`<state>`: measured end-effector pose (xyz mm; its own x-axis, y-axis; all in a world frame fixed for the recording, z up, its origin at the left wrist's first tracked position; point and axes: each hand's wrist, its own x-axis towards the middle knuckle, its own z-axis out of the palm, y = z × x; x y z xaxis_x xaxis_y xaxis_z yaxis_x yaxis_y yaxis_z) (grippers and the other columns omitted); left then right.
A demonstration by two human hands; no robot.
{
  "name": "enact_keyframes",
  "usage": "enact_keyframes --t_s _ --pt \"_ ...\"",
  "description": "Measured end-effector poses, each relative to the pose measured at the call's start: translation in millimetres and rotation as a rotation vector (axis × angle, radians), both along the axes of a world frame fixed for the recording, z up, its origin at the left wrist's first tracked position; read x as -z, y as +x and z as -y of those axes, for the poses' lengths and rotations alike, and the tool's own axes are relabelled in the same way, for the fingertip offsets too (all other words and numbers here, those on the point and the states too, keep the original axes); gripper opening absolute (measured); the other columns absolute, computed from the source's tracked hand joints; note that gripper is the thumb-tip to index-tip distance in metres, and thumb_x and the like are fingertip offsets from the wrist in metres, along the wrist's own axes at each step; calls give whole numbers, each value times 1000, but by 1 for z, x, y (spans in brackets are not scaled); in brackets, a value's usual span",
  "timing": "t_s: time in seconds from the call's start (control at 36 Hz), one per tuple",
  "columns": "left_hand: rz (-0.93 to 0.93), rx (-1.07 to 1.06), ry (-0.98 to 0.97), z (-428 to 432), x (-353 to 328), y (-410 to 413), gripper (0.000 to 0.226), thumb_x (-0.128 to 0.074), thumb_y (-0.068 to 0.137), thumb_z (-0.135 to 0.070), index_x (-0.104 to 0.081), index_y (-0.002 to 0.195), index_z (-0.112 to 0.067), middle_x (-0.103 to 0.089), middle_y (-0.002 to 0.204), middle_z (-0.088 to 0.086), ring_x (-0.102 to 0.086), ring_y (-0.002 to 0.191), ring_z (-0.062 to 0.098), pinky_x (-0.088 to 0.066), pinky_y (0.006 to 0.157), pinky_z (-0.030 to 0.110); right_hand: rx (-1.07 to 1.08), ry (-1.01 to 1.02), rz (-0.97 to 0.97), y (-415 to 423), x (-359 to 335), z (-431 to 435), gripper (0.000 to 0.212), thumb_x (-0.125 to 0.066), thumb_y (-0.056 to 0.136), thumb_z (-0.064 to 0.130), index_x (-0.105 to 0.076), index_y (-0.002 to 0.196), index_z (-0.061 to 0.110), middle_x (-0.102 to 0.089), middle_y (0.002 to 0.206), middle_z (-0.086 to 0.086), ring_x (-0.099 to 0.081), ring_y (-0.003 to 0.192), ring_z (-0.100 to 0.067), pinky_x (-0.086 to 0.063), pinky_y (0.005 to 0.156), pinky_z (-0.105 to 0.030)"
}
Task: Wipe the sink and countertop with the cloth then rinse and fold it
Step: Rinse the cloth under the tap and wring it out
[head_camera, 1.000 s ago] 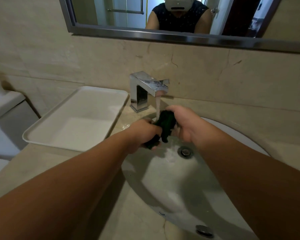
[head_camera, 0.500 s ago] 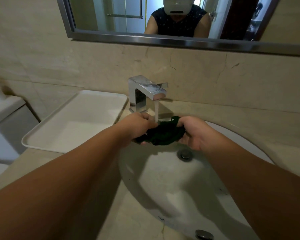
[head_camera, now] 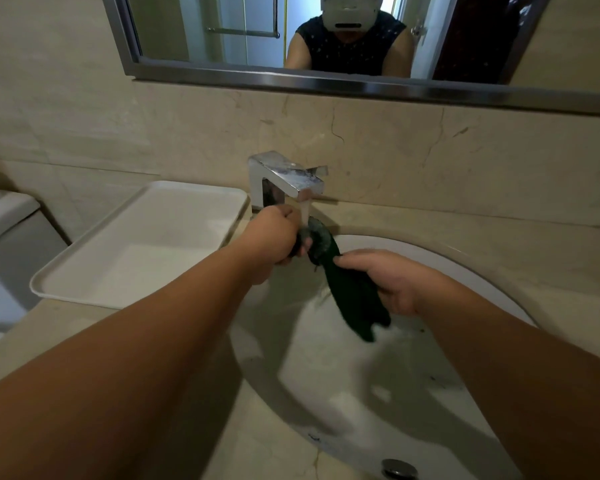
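Observation:
A dark green cloth (head_camera: 347, 285) hangs stretched over the white sink (head_camera: 326, 386), wet and bunched. My left hand (head_camera: 274, 240) grips its upper end right under the running chrome faucet (head_camera: 288, 181), where water falls onto the cloth. My right hand (head_camera: 392, 282) holds the cloth lower down on the right, and the loose end dangles below it into the basin. The beige countertop (head_camera: 499, 251) surrounds the sink.
A white rectangular tray (head_camera: 142, 247) sits on the counter to the left of the faucet. A toilet tank (head_camera: 4, 216) stands at the far left. A mirror (head_camera: 243, 32) hangs above the backsplash. The overflow hole (head_camera: 399, 469) is at the sink's near edge.
The cloth went from a bunch held level between both hands to a long strip. My left hand rose toward the spout and my right hand dropped lower to the right.

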<state>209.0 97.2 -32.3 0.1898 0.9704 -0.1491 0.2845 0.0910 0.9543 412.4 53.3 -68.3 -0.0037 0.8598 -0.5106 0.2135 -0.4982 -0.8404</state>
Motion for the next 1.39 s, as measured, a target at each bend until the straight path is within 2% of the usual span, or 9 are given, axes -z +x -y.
enact_keyframes --t_s 0.25,0.5,0.67,0.83,0.89,1.0,1.14,1.31,1.39 --pt "263 -74 -42 -2 -3 -4 24 -49 110 -26 -67 119 -14 -70 91 15 -58 65 18 -38 51 27 -312 -75 484 7 24 11 56 -80 79 37 -63 129 18 -74 115 -5 -71 106 -27 -58 99 -47" --pt "174 -16 -186 3 5 -5 30 -62 97 1 -59 126 -6 -69 115 24 -73 82 32 -62 60 36 124 6 -22 -13 -2 1 32 -64 95 12 -60 123 -2 -75 108 -26 -76 95 -41 -62 87 -51" --pt "164 122 -195 6 13 -2 38 -70 99 -37 -62 127 -12 -76 117 17 -75 105 32 -63 85 45 271 89 -402 -44 -31 0 28 -53 97 12 -63 121 1 -78 98 -16 -75 94 -29 -60 78 -38" --pt "228 205 -244 9 17 -4 34 -72 99 -34 -68 126 -15 -78 117 13 -75 110 35 -60 95 57 87 100 -570 -52 -42 5 46 -42 99 29 -74 119 2 -71 123 -25 -65 122 -39 -48 111 -50" --pt "284 230 -260 8 18 -7 35 -72 99 -25 -65 131 -11 -77 119 16 -75 112 36 -61 94 54 17 100 -514 -49 -45 4 45 -41 102 29 -80 99 9 -76 110 -20 -66 118 -36 -46 113 -47" --pt "367 230 -251 6 16 -6 36 -69 100 -11 -61 134 -3 -74 122 24 -74 112 39 -64 87 45 59 218 -224 -47 -52 2 32 -51 102 24 -65 125 6 -76 106 -21 -74 98 -35 -61 90 -45" --pt "237 78 -164 -1 16 2 19 -63 101 -12 -63 118 -3 -69 91 20 -65 61 21 -46 49 30 99 411 10 -43 -51 1 23 -52 100 15 -65 118 11 -76 87 -16 -74 69 -30 -61 72 -42" --pt "350 33 -445 -7 16 1 17 -47 107 -17 -59 110 -5 -60 69 8 -49 48 10 -31 33 17 -232 463 472 -32 -14 3 106 -77 80 24 -13 163 37 -36 159 3 -41 142 -16 -42 104 -31" --pt "379 136 -577 0 13 1 21 -48 111 -28 -57 112 -9 -61 65 7 -46 42 7 -29 28 16 -275 557 594 -42 4 0 117 -80 79 26 0 163 39 -22 167 4 -35 148 -22 -42 113 -40"
